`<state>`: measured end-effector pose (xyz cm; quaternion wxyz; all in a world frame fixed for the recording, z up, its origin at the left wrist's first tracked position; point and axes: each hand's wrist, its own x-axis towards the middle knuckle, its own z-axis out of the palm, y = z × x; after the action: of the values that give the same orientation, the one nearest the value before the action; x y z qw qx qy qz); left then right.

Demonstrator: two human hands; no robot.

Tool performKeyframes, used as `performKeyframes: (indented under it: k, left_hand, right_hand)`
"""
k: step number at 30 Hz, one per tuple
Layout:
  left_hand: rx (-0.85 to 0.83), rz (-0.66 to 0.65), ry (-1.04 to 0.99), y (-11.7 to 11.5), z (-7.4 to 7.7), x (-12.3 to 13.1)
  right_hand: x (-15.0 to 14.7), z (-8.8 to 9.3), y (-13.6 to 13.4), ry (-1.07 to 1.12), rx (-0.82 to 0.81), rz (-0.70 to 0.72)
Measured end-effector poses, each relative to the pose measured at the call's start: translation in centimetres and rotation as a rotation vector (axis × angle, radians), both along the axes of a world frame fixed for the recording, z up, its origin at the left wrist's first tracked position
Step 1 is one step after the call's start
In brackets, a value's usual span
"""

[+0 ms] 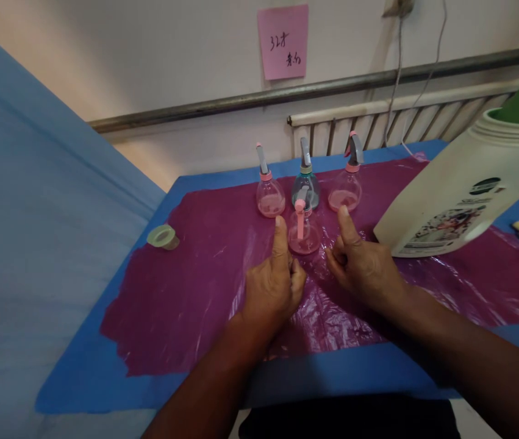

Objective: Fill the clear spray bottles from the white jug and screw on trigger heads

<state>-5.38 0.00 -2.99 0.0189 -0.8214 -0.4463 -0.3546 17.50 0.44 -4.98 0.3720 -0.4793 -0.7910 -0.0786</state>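
Note:
My left hand (pixel 275 283) is held over the table with its thumb pointing up and the other fingers curled in; I see nothing in it. To its right, my right hand (pixel 364 271) makes the same thumb-up fist. Just beyond and between them stands a clear spray bottle (pixel 305 236) with pink liquid and a pink nozzle. Behind it are a teal spray bottle (pixel 313 188), a pink-collared spray bottle (pixel 271 198) at left and another pink spray bottle (pixel 345 194) at right. Each stands upright, apart from the hands, with a low level of liquid.
A large cream jug (pixel 463 189) with a green piece in its mouth stands close at right. A small pale green cup (pixel 164 238) is at left. Purple plastic sheeting (pixel 195 292) covers the blue table (pixel 76 372). Behind are a radiator (pixel 360 113) and a pipe (pixel 222 105).

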Motion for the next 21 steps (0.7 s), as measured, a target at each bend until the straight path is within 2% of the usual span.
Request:
performKeyframes:
  k: [6,11,16,21]
  left_hand:
    - [-0.047,-0.018,-0.032,-0.3,-0.2,0.0]
    - [-0.072,-0.049,-0.232,-0.4,-0.2,0.1]
    - [-0.001,-0.194,-0.169,-0.1,0.6,-0.2]
    - [-0.013,-0.293,-0.138,-0.1,1.0,-0.8]
  right_hand:
    - [-0.3,0.1,0.2,0.065,0.009,0.026]
    - [-0.5,1.1,0.2,0.025,0.077,0.104]
    - [-0.5,1.8,0.4,0.055,0.113,0.188]
    - [-0.7,2.0,0.5,0.097,0.116,0.261]
